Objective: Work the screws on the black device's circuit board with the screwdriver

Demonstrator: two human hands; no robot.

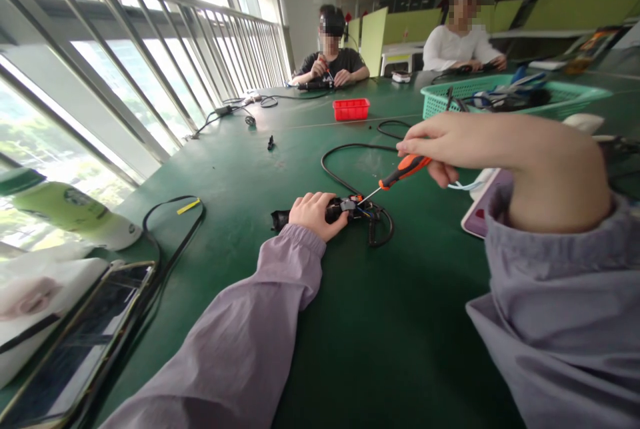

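A black, tube-shaped device (281, 218) lies on the green table, with a black cord running from it. At its right end the housing is open and coloured wires and small parts show. My left hand (314, 214) is wrapped round the device's middle and holds it against the tabletop. In my right hand (443, 142) is a screwdriver (404, 170) with an orange and black handle, gripped from above near the handle's end. The screwdriver slants down to the left, its tip at the open end; whether it sits in a screw is too small to tell.
A red tray (351, 109) and a teal basket (440, 109) of tools stand farther back. A small black part (271, 143) lies left of them. Near me are a phone (80, 342), a bottle (65, 209) and a purple-edged box (493, 199). Two people sit across the table.
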